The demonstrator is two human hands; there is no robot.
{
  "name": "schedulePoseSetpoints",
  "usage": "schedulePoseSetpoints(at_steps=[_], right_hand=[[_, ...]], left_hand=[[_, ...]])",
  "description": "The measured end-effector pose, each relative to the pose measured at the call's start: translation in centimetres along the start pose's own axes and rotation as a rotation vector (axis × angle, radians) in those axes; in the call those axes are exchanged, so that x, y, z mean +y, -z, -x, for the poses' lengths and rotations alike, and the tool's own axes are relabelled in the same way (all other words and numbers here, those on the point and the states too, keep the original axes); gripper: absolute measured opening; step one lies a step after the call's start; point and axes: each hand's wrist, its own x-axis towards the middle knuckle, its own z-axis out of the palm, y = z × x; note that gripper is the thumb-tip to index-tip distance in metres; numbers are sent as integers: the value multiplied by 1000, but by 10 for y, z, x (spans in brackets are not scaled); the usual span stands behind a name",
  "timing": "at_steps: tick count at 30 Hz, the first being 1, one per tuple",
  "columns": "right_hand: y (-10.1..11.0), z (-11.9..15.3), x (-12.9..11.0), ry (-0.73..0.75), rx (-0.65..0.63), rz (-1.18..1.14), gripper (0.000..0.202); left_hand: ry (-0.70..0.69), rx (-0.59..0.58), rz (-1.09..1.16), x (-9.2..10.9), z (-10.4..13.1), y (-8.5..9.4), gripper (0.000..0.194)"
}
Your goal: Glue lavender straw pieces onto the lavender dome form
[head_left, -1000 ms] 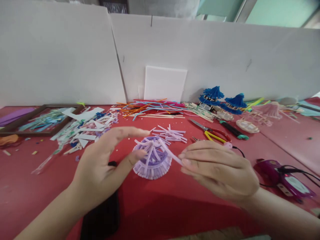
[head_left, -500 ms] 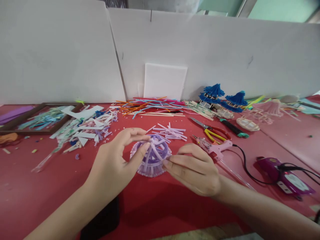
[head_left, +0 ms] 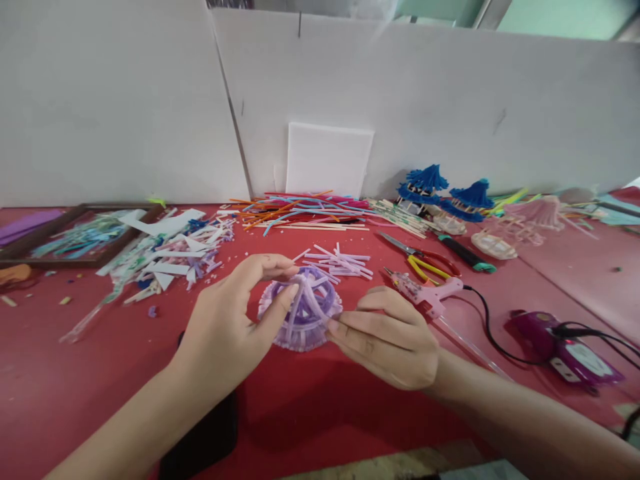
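Note:
A small dome of lilac and purple pipe cleaners stands on the red table, with open gaps between its ribs and a frilled lower edge. A lilac pipe-cleaner piece slopes from the dome's peak to its right side. My left hand pinches its upper end at the peak between thumb and fingers. At the lower end, my right hand is closed on the same piece by the dome's right rim. Fingertips partly cover both ends. Behind the dome lie several cut lilac pieces.
To the right lie a pink glue gun, pliers and a purple power strip with cords. Paper scraps and a brown frame are left. Coloured pipe cleaners and blue-roofed models line the back. A black object sits near my left forearm.
The camera view has shifted slightly. Both hands keep their hold on the lilac piece, which now lies a little closer against the dome's right side.

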Motion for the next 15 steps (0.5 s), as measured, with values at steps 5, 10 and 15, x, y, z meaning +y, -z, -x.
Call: schedulePoseSetpoints(at_steps=[5,10,15], right_hand=[[-7,0,0,-19,23,-11,8],[-11,0,2,-26,33,-14,7],[-13,1,5,-10,20,-31,9]], left_hand=[[-8,7,6,0,-1,-2,18],[-24,3,6,0,-2,-3,17],[9,-31,79,-3,-2,-2,20]])
